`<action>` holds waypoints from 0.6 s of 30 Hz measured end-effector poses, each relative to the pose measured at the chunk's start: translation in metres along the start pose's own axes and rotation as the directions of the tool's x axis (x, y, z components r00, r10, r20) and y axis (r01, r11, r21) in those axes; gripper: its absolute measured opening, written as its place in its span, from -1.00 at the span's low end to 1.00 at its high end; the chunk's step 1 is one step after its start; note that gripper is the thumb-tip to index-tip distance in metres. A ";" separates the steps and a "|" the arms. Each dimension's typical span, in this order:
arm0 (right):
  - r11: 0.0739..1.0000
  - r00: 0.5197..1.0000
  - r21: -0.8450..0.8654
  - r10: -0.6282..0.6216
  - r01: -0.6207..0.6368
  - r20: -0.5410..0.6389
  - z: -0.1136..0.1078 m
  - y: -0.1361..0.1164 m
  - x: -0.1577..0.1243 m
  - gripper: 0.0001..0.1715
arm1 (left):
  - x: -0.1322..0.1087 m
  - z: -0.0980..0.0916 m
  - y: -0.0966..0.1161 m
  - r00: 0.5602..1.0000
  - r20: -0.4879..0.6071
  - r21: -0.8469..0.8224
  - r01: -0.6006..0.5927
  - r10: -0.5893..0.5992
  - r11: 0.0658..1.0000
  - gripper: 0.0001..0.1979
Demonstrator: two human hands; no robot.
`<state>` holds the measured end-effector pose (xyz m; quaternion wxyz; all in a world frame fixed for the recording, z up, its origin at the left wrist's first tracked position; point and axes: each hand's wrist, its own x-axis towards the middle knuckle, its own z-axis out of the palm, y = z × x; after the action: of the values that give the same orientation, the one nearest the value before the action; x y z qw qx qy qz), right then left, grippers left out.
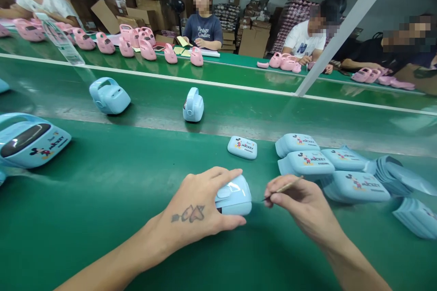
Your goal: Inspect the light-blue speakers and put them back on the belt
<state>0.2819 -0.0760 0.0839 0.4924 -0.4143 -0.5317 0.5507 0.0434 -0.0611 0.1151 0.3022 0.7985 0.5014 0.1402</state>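
Observation:
My left hand (200,204) is wrapped round a light blue plastic housing (241,198) on the green work surface. Its palm side and part of the housing are hidden. To the right, my right hand (300,202) pinches a thin stick-like tool (288,185) with a dark pointed tip; whether it is a fine brush or a pick I cannot tell. The tip points at the housing's right side, a small gap apart. Just beyond the housing lies a loose blue cover (242,147) printed with a cartoon mouse and "MICKEY".
Stacks of printed blue covers (355,186) lie at the right. Assembled blue handled units (109,96) stand at the left and on the belt (150,109). A slanted white post (348,32) rises at the right. Several co-workers sit across the line beside pink units (148,50).

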 end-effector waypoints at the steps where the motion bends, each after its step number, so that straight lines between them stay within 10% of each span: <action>1: 0.998 0.999 0.059 0.000 -0.003 0.053 0.006 0.002 0.007 -0.87 | 0.002 -0.002 0.003 0.999 0.040 0.053 -0.006 0.004 0.999 -0.20; 7: 0.969 0.996 0.234 -0.085 0.079 0.014 0.020 0.025 0.019 -0.90 | 0.015 -0.012 0.009 0.990 0.128 0.100 -0.065 0.052 0.993 -0.42; 18: 0.866 0.890 -0.208 -0.434 0.456 0.141 0.013 0.014 0.000 -0.69 | 0.016 -0.005 0.002 0.980 0.154 0.061 -0.135 0.124 0.989 -0.40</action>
<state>0.2675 -0.0779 0.0707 0.5291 -0.3106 -0.6958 0.3733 0.0496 -0.0455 0.1194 0.3003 0.8481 0.4289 0.0815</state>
